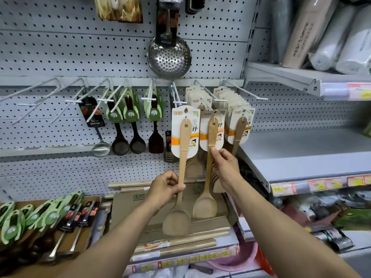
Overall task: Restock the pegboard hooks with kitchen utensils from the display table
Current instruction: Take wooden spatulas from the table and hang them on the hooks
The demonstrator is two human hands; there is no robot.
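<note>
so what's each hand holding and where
Left hand grips a wooden spatula low on its handle; right hand pinches another wooden spatula mid-handle.

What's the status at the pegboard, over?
Left hand gripping carded wooden spatula, card hole at hook tip. Right hand steadying neighbouring hung wooden spatula. Nothing in the way.

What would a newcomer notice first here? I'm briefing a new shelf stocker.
Dead centre, the left hand and right hand each grip a carded wooden spatula by the handle, in front of the packed spatula hooks. Above hangs a shiny perforated skimmer; the hooks at far left are bare.
</note>
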